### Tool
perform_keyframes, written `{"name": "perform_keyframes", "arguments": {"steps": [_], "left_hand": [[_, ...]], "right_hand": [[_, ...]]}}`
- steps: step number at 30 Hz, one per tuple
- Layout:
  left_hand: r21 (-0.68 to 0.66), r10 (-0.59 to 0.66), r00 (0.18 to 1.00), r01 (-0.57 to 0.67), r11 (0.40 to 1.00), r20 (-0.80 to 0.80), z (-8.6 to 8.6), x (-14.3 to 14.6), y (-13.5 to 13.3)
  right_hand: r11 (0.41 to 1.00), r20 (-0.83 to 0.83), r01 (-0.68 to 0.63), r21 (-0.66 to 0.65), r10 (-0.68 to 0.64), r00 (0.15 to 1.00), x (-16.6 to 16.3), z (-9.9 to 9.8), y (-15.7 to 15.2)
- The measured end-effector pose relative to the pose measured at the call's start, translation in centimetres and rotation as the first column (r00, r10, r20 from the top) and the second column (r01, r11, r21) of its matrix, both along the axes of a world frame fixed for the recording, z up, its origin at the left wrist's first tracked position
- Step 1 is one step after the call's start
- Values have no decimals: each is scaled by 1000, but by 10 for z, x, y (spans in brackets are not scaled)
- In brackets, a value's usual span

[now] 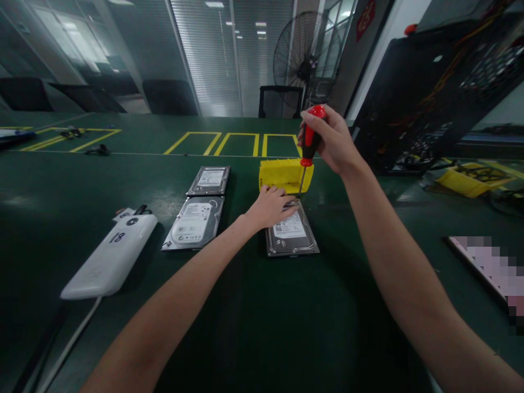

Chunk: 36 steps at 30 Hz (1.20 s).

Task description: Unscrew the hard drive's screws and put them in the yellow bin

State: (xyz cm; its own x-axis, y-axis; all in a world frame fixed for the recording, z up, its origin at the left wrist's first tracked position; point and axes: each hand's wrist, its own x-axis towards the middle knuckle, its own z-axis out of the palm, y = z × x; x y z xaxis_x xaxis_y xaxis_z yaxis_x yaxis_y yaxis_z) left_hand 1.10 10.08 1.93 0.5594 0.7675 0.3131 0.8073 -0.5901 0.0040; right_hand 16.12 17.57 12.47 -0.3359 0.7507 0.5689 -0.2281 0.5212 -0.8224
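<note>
A red and black screwdriver [313,136] stands nearly upright in my right hand [333,136], fingers wrapped round its handle. Its tip reaches down to the far right corner of a hard drive [292,237] with a white label. My left hand [271,207] lies flat over the drive's far left part, fingers stretched out and pressing near that far edge. Just behind the drive sits a yellow plastic bin [282,173]. To the left, two more hard drives lie in a line, a nearer drive [195,221] and a farther drive [210,180].
A white power bank [112,254] marked 18, with a cable, lies at left. At right are a pixelated flat object [491,267], a yellow tray [472,180] with dark parts, and a black computer case [413,98]. Yellow tape outlines [239,135] mark the green table's far side.
</note>
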Motion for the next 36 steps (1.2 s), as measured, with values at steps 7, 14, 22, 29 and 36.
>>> {"name": "perform_keyframes", "arguments": {"steps": [7,14,22,29,36], "left_hand": [[-3,3,1000,-3,1000,-10,1,1,-1],[-12,-7,1000,7,1000,5,2,-1,-1],[18,3,1000,-3,1000,-9,0,0,-1],[-2,-2,1000,2,1000,7,-2,-1,1],[-9,0,1000,0,1000,0,-1,-1,1]], "right_hand": [[998,-2,65,5,-65,998,2,-2,5],[991,-66,-86,-101,80,995,6,-1,8],[996,20,47,-82,-46,999,4,-1,7],[998,-7,51,-35,-51,999,2,0,2],[999,-16,11,-35,-12,1000,3,0,4]]}}
